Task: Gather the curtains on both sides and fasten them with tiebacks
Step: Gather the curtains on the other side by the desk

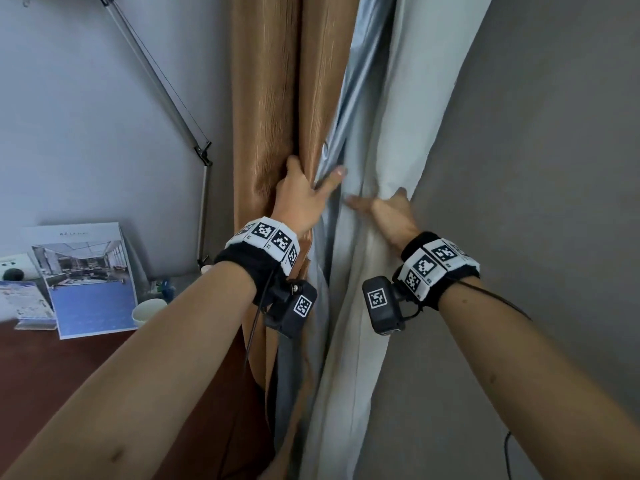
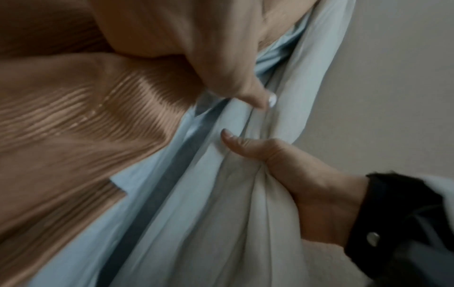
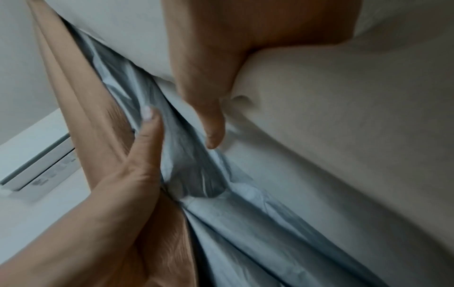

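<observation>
A gathered curtain hangs in the room's corner: ribbed brown fabric (image 1: 273, 109), a shiny blue-grey lining (image 1: 360, 98) and a pale white layer (image 1: 412, 109). My left hand (image 1: 304, 199) grips the brown folds, fingers hidden behind them, thumb lying out on the lining. My right hand (image 1: 389, 211) grips the pale layer's right edge, fingers wrapped behind it, thumb on the front. In the left wrist view the left hand (image 2: 221, 64) is at the top and the right hand (image 2: 307, 174) bunches white cloth (image 2: 221, 213). The right wrist view shows the right hand (image 3: 209, 77) and left hand (image 3: 137, 165). No tieback is in view.
A dark red-brown desk (image 1: 52, 368) stands at lower left with a propped brochure (image 1: 90, 278) and a paper cup (image 1: 149, 311). A slanted metal rod (image 1: 166, 95) runs along the left wall. A grey wall (image 1: 536, 202) lies to the right, with a black cable (image 1: 507, 452) at its foot.
</observation>
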Tool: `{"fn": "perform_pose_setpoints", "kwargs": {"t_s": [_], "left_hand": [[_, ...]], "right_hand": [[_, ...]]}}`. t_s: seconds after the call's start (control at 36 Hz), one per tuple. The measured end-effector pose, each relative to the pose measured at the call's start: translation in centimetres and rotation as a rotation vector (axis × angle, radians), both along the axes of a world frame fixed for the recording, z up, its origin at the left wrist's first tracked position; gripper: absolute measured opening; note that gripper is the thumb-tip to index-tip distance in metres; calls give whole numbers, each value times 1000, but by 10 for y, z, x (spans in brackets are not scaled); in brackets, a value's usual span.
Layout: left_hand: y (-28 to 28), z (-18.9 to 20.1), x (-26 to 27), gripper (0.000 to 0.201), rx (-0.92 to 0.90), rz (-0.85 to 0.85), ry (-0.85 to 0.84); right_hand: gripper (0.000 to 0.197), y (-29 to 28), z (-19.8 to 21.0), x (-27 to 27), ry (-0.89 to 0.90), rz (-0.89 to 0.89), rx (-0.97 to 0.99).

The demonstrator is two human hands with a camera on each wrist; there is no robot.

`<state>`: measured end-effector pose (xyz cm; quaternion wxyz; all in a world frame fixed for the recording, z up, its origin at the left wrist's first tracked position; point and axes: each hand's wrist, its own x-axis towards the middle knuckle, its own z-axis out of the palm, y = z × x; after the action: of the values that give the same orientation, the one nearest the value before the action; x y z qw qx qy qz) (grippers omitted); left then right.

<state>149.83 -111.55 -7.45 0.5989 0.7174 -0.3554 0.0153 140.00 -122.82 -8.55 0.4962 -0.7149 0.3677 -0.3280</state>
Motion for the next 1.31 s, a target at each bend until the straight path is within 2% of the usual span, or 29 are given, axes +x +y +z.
{"fn": "perform_pose_setpoints", "kwargs": {"t_s": [0.06,0.08,0.14,0.19,0.25,0.36,0.44,0.56,0.61,0.72,0.78,0.86,0.94,1.06,1.17,1.31], "left_hand": [[-1,-1,-4,87,70,9,-32],[-1,-1,-5,87,95,35,-53],[-1,-1,-3,73,101,102,-62],[-1,-2,1,49,103,146,-104],[2,-3,5,28,91,160,-156],[9,-2,9,23,76,184,-164],[11,-4,12,25,96,234,-214],[11,-8,9,27,195,411,-313],[9,-10,9,35,207,425,-316],[8,-9,6,35,219,429,-322],[8,-7,2,28,234,456,-313],[3,-6,4,30,222,387,-244],[1,-6,8,31,141,204,-146],[-2,-6,12,30,30,103,-28],[-4,-3,16,29,32,35,40],[-6,1,21,32,-3,46,60]], "right_hand": [[121,-3,-1,4,12,-68,-50],[118,-5,-2,5,14,-98,-62],[88,-12,-2,6,5,-140,-77],[55,-16,-2,6,45,-173,-136],[49,-19,-3,5,89,-200,-187],[44,-17,-8,7,96,-218,-199],[50,-10,-7,9,79,-222,-233],[82,-1,-14,15,-48,-152,-118],[95,-1,-20,16,-62,-123,-101],[92,1,-21,16,-93,-119,-96],[108,1,-19,18,-107,-126,-95],[122,2,-13,21,-113,-112,-92],[133,2,-8,27,-48,-101,-67],[135,1,-6,42,-77,-111,-32],[115,-9,-7,48,-42,-149,-17],[58,-29,-8,43,-46,-188,-10]]}}
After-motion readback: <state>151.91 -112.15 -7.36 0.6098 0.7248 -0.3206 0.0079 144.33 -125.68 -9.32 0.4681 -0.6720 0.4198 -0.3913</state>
